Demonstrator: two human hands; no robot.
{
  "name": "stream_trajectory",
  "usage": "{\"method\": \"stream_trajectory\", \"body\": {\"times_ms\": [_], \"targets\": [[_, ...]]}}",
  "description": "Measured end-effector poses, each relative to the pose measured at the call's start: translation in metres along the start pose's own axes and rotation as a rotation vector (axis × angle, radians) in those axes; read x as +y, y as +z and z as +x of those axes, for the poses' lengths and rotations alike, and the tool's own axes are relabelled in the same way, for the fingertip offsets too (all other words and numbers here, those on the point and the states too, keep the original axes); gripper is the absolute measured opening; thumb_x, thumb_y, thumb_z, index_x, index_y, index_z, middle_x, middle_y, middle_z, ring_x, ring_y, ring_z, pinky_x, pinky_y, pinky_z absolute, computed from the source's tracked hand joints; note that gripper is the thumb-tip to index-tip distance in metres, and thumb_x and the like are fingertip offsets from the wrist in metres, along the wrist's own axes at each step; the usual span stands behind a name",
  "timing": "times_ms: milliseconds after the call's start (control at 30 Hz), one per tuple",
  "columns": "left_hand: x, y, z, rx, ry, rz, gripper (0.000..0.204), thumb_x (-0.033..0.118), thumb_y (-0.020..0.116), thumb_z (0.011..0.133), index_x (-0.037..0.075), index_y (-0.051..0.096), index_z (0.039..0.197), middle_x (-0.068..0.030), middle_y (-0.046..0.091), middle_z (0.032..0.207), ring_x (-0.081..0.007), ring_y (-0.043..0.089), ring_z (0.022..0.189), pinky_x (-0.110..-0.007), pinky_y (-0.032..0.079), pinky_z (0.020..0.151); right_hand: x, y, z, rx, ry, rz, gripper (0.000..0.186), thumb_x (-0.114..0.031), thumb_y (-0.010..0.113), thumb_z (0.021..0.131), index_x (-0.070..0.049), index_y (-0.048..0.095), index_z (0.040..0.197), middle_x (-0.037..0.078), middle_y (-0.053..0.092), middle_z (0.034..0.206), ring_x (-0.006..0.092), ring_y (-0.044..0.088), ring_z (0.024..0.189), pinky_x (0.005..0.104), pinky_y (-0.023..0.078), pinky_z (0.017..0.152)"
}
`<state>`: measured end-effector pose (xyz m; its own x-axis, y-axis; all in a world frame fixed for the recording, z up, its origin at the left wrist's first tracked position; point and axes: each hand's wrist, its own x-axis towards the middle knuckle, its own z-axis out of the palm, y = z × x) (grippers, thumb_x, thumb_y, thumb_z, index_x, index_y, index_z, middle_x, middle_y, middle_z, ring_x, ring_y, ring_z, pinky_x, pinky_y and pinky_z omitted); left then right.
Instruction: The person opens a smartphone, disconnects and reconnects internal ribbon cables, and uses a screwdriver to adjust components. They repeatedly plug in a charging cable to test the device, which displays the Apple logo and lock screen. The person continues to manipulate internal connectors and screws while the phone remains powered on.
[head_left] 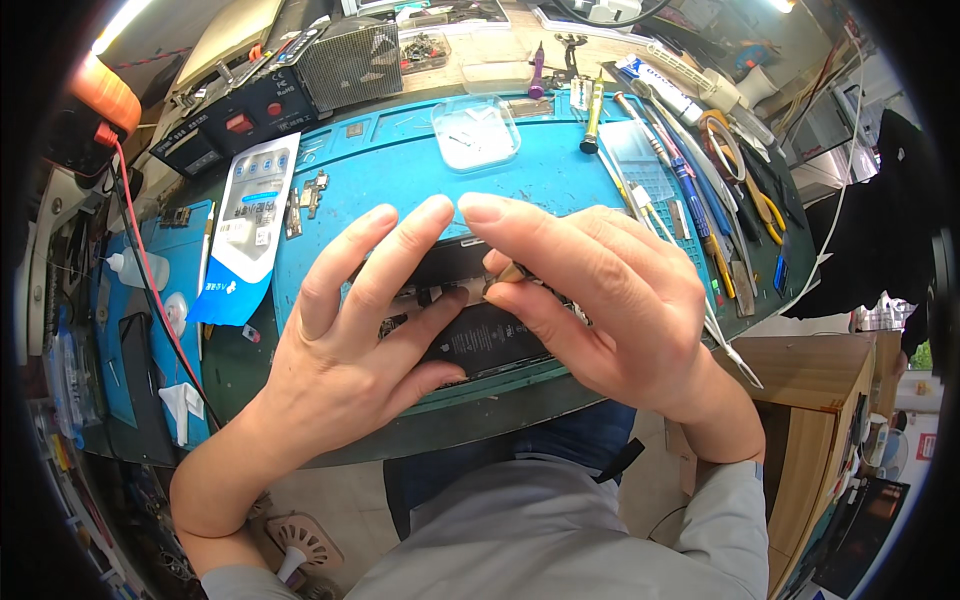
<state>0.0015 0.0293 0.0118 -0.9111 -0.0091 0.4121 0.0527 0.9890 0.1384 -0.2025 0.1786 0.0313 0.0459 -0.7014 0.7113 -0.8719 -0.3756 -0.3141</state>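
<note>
An opened smartphone (490, 338) lies on the blue work mat, its black battery and inner parts showing between my hands. Over its left part my left hand (350, 330) has its fingers spread, the index fingertip resting on the phone's inside near the middle. The thumb of that hand lies at the phone's near edge. My right hand (610, 310) is above the right part, thumb and a finger pinched on a small tan, pointed thing (513, 272). Most of that thing is hidden by the fingers, so its kind is unclear. Much of the phone is covered too.
Behind my hands lies a clear plastic box (476, 133) with small parts. Screwdrivers (593, 120), pliers (770, 215) and a white cable (735, 355) are on the right. At left are a printed package (250, 215), a small bottle (138, 268) and a black power unit (235, 118).
</note>
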Motion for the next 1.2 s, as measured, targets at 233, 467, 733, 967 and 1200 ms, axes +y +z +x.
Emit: {"method": "stream_trajectory", "body": {"times_ms": [233,467,733,967,1200], "targets": [[-0.0036,-0.0027,0.0000,-0.060,0.052,0.065,0.047,0.048,0.079,0.088,0.014,0.080,0.120,-0.0181,0.034,0.162,-0.0415,0.029,0.151,-0.051,0.035,0.123,-0.0010,0.0021,-0.0007,0.012,0.002,0.021,0.046,0.000,0.079,0.087,0.004,0.068,0.132,0.016,0.077,0.121,0.0235,0.076,0.084,0.0326,0.060,0.069],[-0.0035,-0.0028,-0.0015,-0.064,0.056,0.076,0.046,0.047,0.080,0.087,0.015,0.080,0.120,-0.0177,0.033,0.162,-0.0410,0.028,0.152,-0.050,0.034,0.123,-0.0021,-0.0050,0.0019,-0.072,0.026,-0.011,0.043,0.002,0.077,0.089,0.006,0.068,0.130,0.018,0.077,0.123,0.0236,0.076,0.085,0.0325,0.060,0.069],[-0.0034,-0.0022,-0.0012,-0.065,0.063,0.073,0.046,0.049,0.079,0.088,0.014,0.080,0.118,-0.0177,0.032,0.162,-0.0416,0.027,0.152,-0.051,0.033,0.124,-0.0040,-0.0011,0.0039,-0.001,0.038,0.067,0.041,0.002,0.076,0.090,0.006,0.068,0.131,0.018,0.076,0.125,0.0232,0.075,0.084,0.0337,0.060,0.071],[-0.0033,-0.0017,-0.0029,-0.066,0.057,0.083,0.047,0.049,0.079,0.087,0.014,0.080,0.119,-0.0175,0.032,0.163,-0.0417,0.027,0.152,-0.051,0.033,0.124,-0.0029,0.0012,0.0031,-0.014,0.039,0.067,0.043,0.003,0.077,0.090,0.006,0.067,0.131,0.019,0.075,0.126,0.0224,0.075,0.085,0.0331,0.061,0.072],[-0.0013,-0.0005,-0.0017,-0.025,0.024,0.034,0.048,0.045,0.081,0.082,0.013,0.080,0.117,-0.0130,0.037,0.165,-0.0363,0.030,0.151,-0.045,0.039,0.121,-0.0017,0.0005,0.0018,-0.007,0.031,0.038,0.045,0.004,0.077,0.089,0.007,0.066,0.132,0.019,0.075,0.126,0.0225,0.074,0.085,0.0334,0.061,0.072]]}}
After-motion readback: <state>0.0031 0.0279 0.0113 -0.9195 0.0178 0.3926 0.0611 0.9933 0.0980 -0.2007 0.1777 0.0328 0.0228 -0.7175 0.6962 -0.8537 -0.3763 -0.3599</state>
